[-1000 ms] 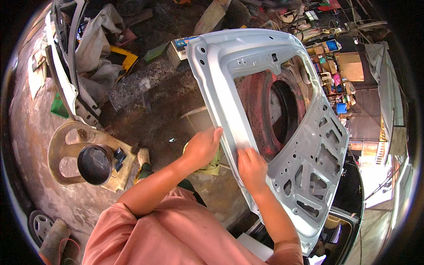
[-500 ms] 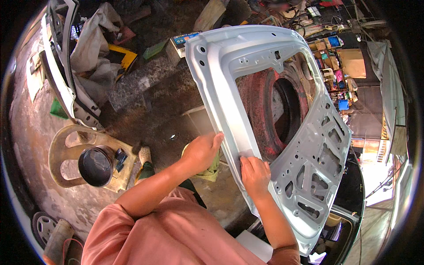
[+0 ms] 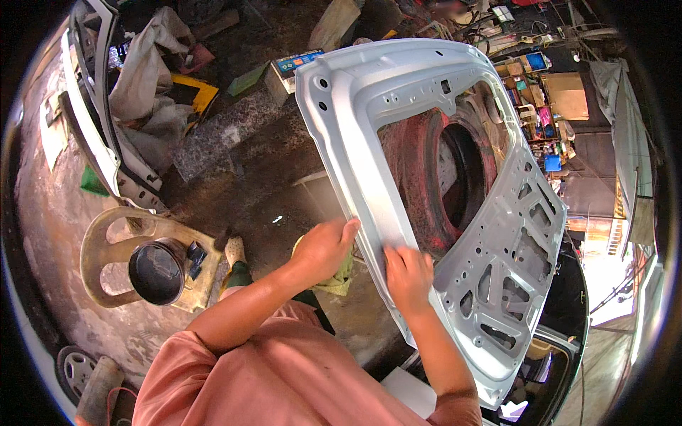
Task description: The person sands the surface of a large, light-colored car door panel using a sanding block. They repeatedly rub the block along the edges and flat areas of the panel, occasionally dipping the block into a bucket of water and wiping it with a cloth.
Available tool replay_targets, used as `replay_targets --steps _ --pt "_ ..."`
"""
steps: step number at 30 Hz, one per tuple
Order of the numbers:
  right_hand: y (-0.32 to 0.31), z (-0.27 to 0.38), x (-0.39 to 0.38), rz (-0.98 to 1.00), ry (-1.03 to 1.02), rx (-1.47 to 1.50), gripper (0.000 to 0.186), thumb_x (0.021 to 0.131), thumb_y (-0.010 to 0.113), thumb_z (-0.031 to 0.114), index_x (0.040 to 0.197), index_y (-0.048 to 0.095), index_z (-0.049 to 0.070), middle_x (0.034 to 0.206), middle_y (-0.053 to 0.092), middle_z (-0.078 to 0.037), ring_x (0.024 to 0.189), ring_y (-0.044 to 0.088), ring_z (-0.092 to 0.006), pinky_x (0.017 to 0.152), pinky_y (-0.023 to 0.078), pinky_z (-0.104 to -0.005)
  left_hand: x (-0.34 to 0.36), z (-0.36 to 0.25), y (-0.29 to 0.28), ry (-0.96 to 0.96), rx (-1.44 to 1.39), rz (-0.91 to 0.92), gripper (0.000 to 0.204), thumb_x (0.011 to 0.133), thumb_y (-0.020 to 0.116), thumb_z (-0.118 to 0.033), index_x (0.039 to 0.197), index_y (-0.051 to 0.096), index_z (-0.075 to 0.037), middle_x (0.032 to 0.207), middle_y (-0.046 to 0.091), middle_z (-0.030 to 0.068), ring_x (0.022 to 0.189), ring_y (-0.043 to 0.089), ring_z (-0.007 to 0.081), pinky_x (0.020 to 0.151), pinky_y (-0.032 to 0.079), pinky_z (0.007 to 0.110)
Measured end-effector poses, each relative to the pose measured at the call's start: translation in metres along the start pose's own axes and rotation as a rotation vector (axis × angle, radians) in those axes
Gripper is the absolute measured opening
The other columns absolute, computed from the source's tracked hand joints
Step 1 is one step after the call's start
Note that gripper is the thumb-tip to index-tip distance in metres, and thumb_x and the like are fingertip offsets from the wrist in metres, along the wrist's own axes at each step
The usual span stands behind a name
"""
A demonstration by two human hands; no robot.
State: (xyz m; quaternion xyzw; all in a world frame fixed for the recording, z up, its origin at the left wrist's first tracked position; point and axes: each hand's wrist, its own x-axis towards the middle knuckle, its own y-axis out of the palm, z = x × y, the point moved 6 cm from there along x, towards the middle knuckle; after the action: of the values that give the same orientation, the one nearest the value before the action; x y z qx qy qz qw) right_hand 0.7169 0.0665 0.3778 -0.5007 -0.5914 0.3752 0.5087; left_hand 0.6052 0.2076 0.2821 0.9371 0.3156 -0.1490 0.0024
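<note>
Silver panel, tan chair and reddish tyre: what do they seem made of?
Silver panel: probably painted sheet metal, satin; pressed ridges and cut-outs. Tan chair: likely moulded plastic, dull and stained; smooth rounded openings. Reddish tyre: apparently rubber, matte; thick rounded wall.

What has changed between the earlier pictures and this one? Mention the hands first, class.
Since the first picture, the left hand has slipped slightly along the edge of the metal panel, toward the person's body. The right hand also sits a touch nearer the body on the frame. Nothing was visibly picked up or released. The panel, chair and bucket stayed put.
</note>
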Motion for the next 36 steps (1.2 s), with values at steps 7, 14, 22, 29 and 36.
replay_targets --steps 7,14,22,29,36 --pt "0.021 0.005 0.066 -0.006 0.01 0.048 0.021 0.087 0.074 0.007 0.108 0.075 0.009 0.096 0.063 -0.002 0.09 0.066 -0.0226 0.078 0.046 -0.0419 -0.002 -0.003 0.003 -0.01 0.035 0.015 0.053 0.114 0.043 -0.043 0.106 0.066 0.004 0.089 0.07 0.0249 0.089 0.069 0.0464 0.083 0.052 0.053" --pt "0.019 0.005 0.064 0.0 -0.027 0.052 0.023 0.089 0.067 0.015 0.111 0.071 0.011 0.094 0.058 -0.003 0.085 0.063 -0.0212 0.077 0.042 -0.0405 0.0 0.0 -0.002 -0.023 -0.008 0.001 0.051 0.114 0.044 -0.041 0.111 0.067 0.006 0.091 0.072 0.0239 0.091 0.072 0.0427 0.084 0.053 0.05" --pt "0.0 0.0 0.003 0.013 -0.026 0.034 0.022 0.086 0.067 0.013 0.107 0.072 0.01 0.095 0.06 -0.002 0.084 0.062 -0.0197 0.077 0.04 -0.0392 0.001 0.003 0.004 -0.008 0.022 0.072 0.052 0.114 0.044 -0.042 0.11 0.067 0.005 0.088 0.071 0.0199 0.087 0.072 0.0392 0.083 0.053 0.048" --pt "0.029 0.013 0.131 -0.055 -0.046 0.063 0.012 0.088 0.066 0.014 0.1 0.067 0.012 0.094 0.058 -0.002 0.086 0.064 -0.0201 0.078 0.042 -0.0398 0.0 0.0 0.0 -0.016 -0.041 0.025 0.052 0.115 0.044 -0.042 0.112 0.067 0.005 0.088 0.07 0.0183 0.083 0.069 0.0303 0.081 0.053 0.044" --pt "-0.013 -0.002 -0.023 0.073 0.035 -0.01 0.022 0.087 0.072 0.012 0.109 0.076 0.011 0.091 0.058 -0.001 0.081 0.062 -0.019 0.077 0.041 -0.0372 0.001 -0.001 -0.003 0.003 -0.145 0.049 0.053 0.112 0.045 -0.042 0.107 0.067 0.006 0.089 0.072 0.0209 0.085 0.07 0.0357 0.082 0.053 0.046"
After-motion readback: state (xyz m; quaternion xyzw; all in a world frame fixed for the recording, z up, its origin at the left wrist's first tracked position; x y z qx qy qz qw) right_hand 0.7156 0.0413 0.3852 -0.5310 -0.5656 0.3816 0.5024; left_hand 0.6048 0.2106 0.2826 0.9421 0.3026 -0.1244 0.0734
